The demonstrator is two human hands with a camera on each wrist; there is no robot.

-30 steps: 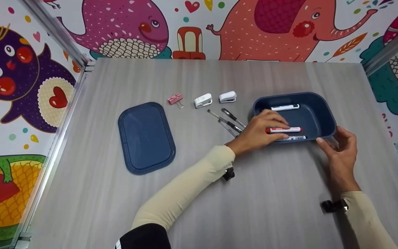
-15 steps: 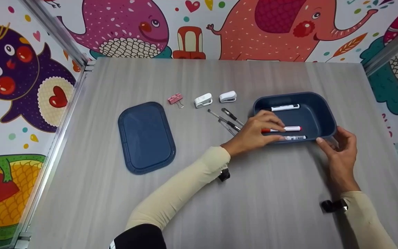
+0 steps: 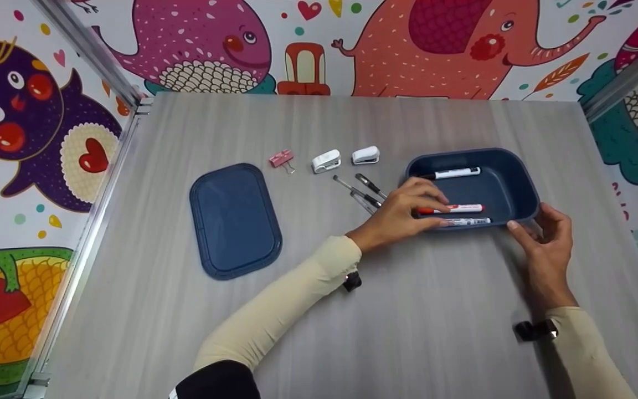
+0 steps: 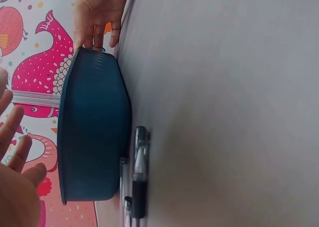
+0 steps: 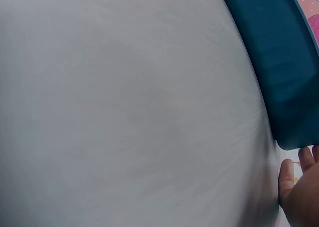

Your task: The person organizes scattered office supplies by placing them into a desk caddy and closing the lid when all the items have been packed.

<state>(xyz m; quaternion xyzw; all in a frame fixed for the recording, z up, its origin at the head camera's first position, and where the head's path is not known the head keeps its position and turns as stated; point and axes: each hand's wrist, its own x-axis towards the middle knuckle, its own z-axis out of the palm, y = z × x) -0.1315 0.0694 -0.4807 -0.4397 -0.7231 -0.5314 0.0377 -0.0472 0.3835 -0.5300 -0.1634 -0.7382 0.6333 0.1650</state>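
Note:
A dark blue plastic box [image 3: 510, 183] lies on the table, with a black-capped marker [image 3: 457, 173], a red marker [image 3: 466, 208] and another white marker [image 3: 468, 221] inside. Over the box's left end is my left hand [image 3: 399, 213]; the left wrist view shows its fingers [image 4: 12, 130] spread and holding nothing. My right hand [image 3: 551, 249] holds the box's near right corner, thumb by the rim and fingers round the end. Several pens [image 3: 366, 191] lie left of the box, partly behind the left hand. In the left wrist view the pens [image 4: 140, 172] run alongside the box wall [image 4: 92, 132].
A blue lid [image 3: 236, 221] lies flat on the left of the table. Behind the pens are two small white staplers [image 3: 326, 161] and a pink binder clip [image 3: 281, 158]. Patterned walls [image 3: 208, 44] stand at the table's back and sides.
My left hand has let go of the red marker, which now lies in the box, and has drawn back a little to the left. The right hand stays at the box corner.

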